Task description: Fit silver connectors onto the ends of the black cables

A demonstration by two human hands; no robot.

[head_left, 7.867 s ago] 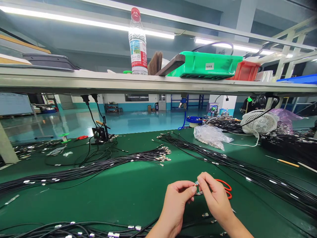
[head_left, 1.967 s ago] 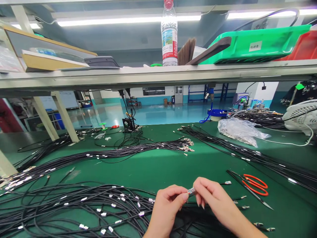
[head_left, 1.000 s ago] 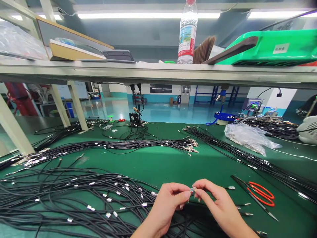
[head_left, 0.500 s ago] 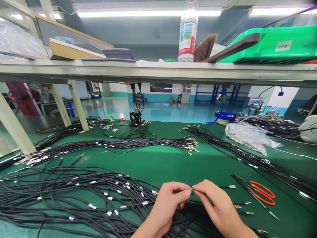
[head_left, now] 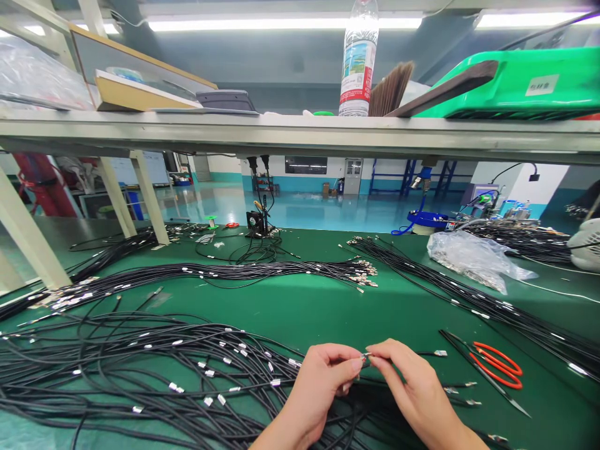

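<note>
At the front of the bench my left hand (head_left: pixel 322 382) pinches the small end of a cable (head_left: pixel 365 356) between thumb and fingertips. My right hand (head_left: pixel 409 379) is closed opposite it, thumb and forefinger pinching the tip of that same cable end. The fine detail of the tip is too small to make out. Beneath and left of both hands spreads a loose heap of black cables (head_left: pixel 187 350) with white labels. Several cable ends (head_left: pixel 462 402) stick out to the right of my right hand.
Orange-handled scissors (head_left: pixel 497 365) and pointed tweezers (head_left: pixel 509 400) lie at the right. Long cable bundles (head_left: pixel 262 270) cross the green bench (head_left: pixel 281 312). A clear plastic bag (head_left: pixel 473 256) sits at the back right. Overhead runs a shelf (head_left: pixel 281 131) with a bottle (head_left: pixel 359 69) and a green bin (head_left: pixel 506 87).
My right fingertips have shifted slightly away from the left ones, and a little more of the cable tip shows between them. The other things on the bench lie as before.
</note>
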